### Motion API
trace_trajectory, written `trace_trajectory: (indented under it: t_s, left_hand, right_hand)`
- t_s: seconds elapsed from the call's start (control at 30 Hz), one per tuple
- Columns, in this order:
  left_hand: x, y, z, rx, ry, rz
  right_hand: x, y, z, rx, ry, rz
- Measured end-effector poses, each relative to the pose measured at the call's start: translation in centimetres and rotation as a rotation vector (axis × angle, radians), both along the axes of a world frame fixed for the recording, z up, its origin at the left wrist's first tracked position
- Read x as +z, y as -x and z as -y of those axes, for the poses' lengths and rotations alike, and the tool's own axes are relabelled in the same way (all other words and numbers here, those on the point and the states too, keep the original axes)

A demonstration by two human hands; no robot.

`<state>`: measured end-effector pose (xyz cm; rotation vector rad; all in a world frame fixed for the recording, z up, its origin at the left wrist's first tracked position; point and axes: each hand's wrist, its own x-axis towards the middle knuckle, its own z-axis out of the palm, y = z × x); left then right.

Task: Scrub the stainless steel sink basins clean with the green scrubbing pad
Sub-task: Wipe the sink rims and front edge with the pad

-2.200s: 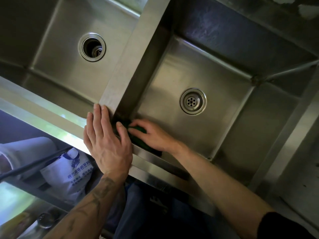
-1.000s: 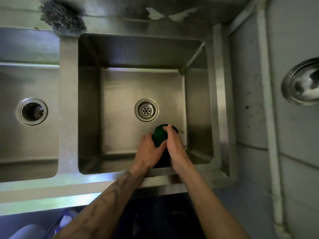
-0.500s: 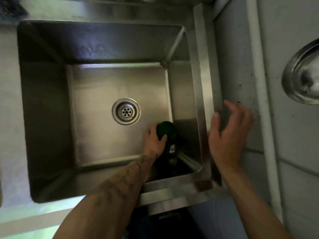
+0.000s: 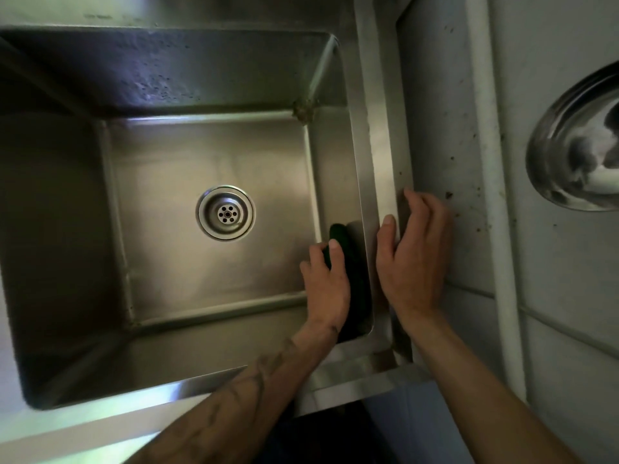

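One stainless steel sink basin (image 4: 174,286) fills the view, with a round drain strainer (image 4: 225,213) in the middle of its floor. My left hand (image 4: 326,279) reaches down inside and presses the dark green scrubbing pad (image 4: 341,239) flat against the basin's right inner wall, near the front right corner. My right hand (image 4: 413,259) rests on the sink's right rim (image 4: 375,128), fingers spread over its outer edge, thumb on the rim top. Much of the pad is hidden behind my left hand.
A speckled grey wall (image 4: 435,128) runs right beside the rim, with a white vertical pipe (image 4: 485,162) on it. A shiny metal bowl (image 4: 582,145) shows at the right edge. Brown grime sits in the basin's far right corner (image 4: 303,110).
The pad passed from both hands to my left hand alone, and has shifted onto the right inner wall. My right hand came out of the basin and settled on the right rim.
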<state>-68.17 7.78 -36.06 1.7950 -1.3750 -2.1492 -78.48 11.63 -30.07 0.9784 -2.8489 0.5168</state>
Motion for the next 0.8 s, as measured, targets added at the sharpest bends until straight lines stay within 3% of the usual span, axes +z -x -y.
trace_trajectory:
  t_s: [0.2,0.4,0.6,0.8]
  left_hand:
    - [0.3,2.8,1.6,-0.037,-0.117,0.275]
    - [1.3,2.3,0.0,0.06,0.25,-0.016]
    - [-1.7,3.3,1.8,-0.089,0.045,0.242]
    - [0.0,4.4,1.9,0.073,0.365,-0.006]
  right_hand:
    - [-0.3,0.2,-0.1,-0.008,-0.03,-0.015]
    - [-0.6,0.1,-0.1,0.0,0.002,0.02]
    - [-0.5,0.3,-0.3,-0.003,0.004,0.024]
    - [-0.8,0.2,-0.3,0.001,0.004,0.024]
